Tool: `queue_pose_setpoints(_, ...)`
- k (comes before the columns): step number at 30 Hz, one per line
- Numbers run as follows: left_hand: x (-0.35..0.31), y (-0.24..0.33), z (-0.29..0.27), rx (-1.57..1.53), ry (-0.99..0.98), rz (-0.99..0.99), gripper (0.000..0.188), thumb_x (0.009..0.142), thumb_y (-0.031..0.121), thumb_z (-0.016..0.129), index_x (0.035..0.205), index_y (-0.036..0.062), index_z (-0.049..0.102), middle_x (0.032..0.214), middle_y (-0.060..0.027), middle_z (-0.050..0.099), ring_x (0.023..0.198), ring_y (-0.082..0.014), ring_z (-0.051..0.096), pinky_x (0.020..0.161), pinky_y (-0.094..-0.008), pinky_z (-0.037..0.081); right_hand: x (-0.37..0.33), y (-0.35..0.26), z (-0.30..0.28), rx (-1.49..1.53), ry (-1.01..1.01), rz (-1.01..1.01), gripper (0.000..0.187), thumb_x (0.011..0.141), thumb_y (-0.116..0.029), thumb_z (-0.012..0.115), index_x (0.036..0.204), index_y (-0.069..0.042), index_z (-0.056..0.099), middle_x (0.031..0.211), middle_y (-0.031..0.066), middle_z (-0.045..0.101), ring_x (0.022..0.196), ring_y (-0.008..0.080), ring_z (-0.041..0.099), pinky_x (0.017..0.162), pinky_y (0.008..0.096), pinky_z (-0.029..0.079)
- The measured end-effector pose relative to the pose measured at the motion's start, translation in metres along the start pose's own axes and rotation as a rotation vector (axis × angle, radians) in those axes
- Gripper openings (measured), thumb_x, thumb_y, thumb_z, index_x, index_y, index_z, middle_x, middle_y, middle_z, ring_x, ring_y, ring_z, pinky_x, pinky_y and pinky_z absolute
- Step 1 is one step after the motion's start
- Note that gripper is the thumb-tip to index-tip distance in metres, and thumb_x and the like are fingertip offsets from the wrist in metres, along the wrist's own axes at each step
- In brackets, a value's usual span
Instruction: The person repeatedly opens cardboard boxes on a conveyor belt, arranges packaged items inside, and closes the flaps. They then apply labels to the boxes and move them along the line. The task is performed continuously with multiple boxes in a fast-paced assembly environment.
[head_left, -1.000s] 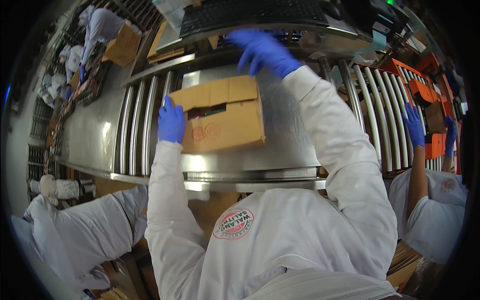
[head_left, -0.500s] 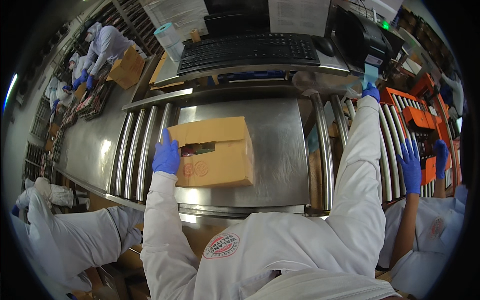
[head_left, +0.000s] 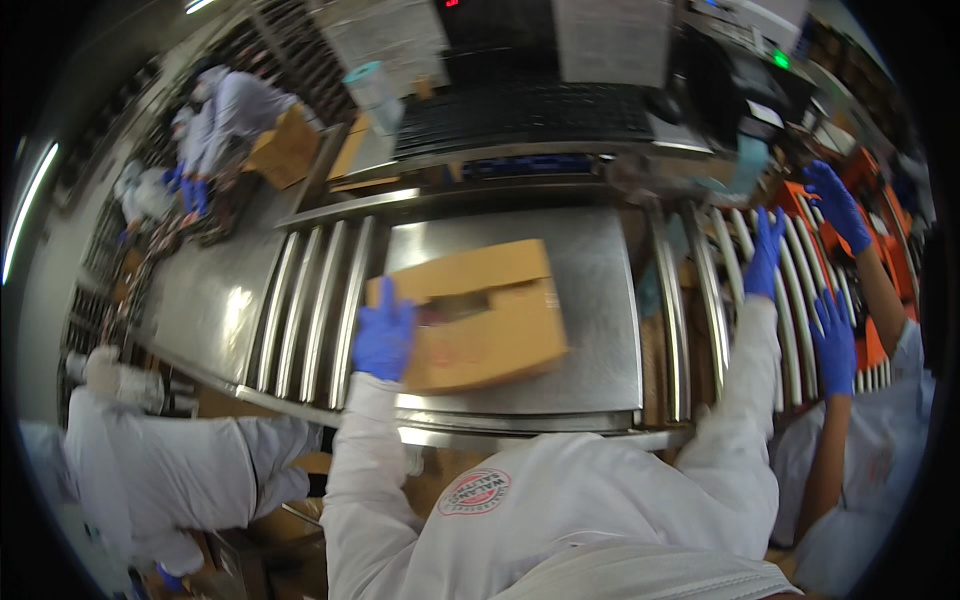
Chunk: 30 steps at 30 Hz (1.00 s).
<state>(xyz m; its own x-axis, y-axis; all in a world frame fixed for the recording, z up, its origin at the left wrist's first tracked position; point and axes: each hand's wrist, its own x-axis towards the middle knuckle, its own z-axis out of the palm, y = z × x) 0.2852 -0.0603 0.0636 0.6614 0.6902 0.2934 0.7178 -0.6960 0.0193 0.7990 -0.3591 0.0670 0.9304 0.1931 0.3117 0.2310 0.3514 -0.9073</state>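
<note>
A brown cardboard box with a slot-like gap across its top sits slightly turned on the steel plate. Against its left side rests my left hand, blue-gloved, its fingers stretched along the cardboard. What lies inside the gap is blurred. My right hand, also gloved in blue, is over the metal rollers right of the plate. Its fingers point away from me, apart, with nothing visible in them. Beyond it, a pale blue strip hangs from the black printer.
A keyboard and a mouse lie on the shelf at the back. At right, close to my right arm, are a co-worker's gloved hands and orange crates. Further co-workers stand at left, one by an open carton.
My right hand has come away from the strip at the printer and back toward me over the rollers. The box has shifted and turned slightly. One co-worker's hand has risen.
</note>
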Motion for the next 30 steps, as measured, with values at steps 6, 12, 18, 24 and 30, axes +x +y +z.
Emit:
queue_pose_setpoints(6,-0.015,0.152,-0.026,-0.726,-0.266,0.092,0.083,0.081,0.05,0.064,0.145,0.0128,0.026,0.131,-0.0257,0.041,0.126,-0.0407,0.037,0.105,-0.0426,0.033,-0.161,-0.101,0.114,-0.578,-0.774,-0.434,0.043,0.097,-0.017,0.042,0.137,-0.002,0.038,0.141,0.0145,0.039,0.135,0.0264,0.031,0.111,0.0363,0.021)
queue_pose_setpoints(12,-0.018,0.213,0.0,-1.88,-0.978,0.361,0.073,0.088,0.035,0.061,0.148,0.0224,0.021,0.138,-0.0146,0.04,0.131,-0.0261,0.035,0.104,-0.0366,0.033,-0.143,-0.076,0.08,-1.048,-0.925,-0.558,0.041,0.097,-0.021,0.04,0.134,-0.004,0.044,0.137,0.0153,0.046,0.13,0.0319,0.039,0.108,0.0387,0.028)
queue_pose_setpoints(18,-0.037,0.175,0.02,-1.586,-0.842,0.631,0.032,0.093,0.025,0.056,0.12,0.0092,0.06,0.116,-0.0062,0.063,0.114,-0.0202,0.055,0.101,-0.0351,0.038,-0.037,-0.021,-0.036,-1.006,-0.692,-0.266,0.046,0.098,-0.023,0.04,0.14,-0.005,0.037,0.139,0.0125,0.044,0.129,0.0242,0.041,0.105,0.0332,0.033)
queue_pose_setpoints(24,-0.055,0.14,0.015,-1.72,-0.711,0.301,0.021,0.095,0.019,0.051,0.098,0.003,0.065,0.087,-0.0068,0.068,0.082,-0.0139,0.065,0.097,-0.034,0.039,0.016,-0.041,-0.086,-1.849,-0.629,-0.223,0.042,0.099,-0.023,0.03,0.139,-0.011,0.038,0.147,0.0105,0.032,0.131,0.0354,0.035,0.11,0.0425,0.022)
queue_pose_setpoints(30,-0.058,0.142,0.025,-1.562,-0.616,0.254,0.022,0.093,0.022,0.052,0.097,0.004,0.064,0.089,-0.0065,0.067,0.079,-0.0167,0.065,0.088,-0.034,0.044,-0.064,-0.012,0.05,-0.865,-0.91,0.197,0.053,0.096,-0.03,0.043,0.145,-0.013,0.029,0.143,0.0186,0.034,0.129,0.0287,0.038,0.103,0.0352,0.035)
